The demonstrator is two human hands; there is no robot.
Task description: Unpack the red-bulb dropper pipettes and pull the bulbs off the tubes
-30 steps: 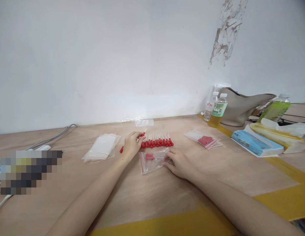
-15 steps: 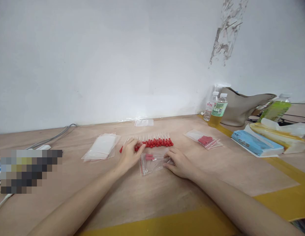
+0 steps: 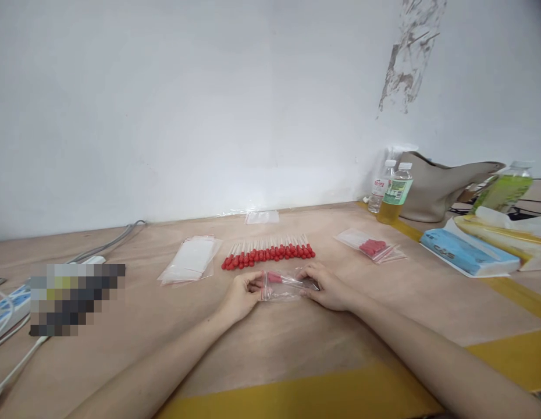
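Left hand: the left hand (image 3: 242, 294) pinches the left end of a small clear zip bag (image 3: 284, 286), thumb over fingers, so that end is fixed.
Right hand: the right hand (image 3: 329, 286) grips the bag's right end, fingers curled over its top and pressed together; the two hands hold the bag taut between them.
Zip bag: it lies low over the desk (image 3: 270, 343), near its middle, held flat and lengthwise, probably so what is inside stays put.
Inside the bag: a red-tipped dropper (image 3: 277, 277) shows through the film, red end toward the left hand.
Dropper row: a row of red-tipped droppers (image 3: 268, 252) lies just beyond the bag, tips aligned and within easy reach of both hands.
Empty bags: a stack of clear bags (image 3: 191, 259) sits left of the row, toward the desk's far edge.
Filled bag: a packed bag with red pieces (image 3: 372, 247) rests to the right, apart from the loose ones.
Far right: bottles (image 3: 395, 194), a grey bag (image 3: 440, 186) and a blue tissue pack (image 3: 466, 252) crowd the desk's right side, clear of the hands.
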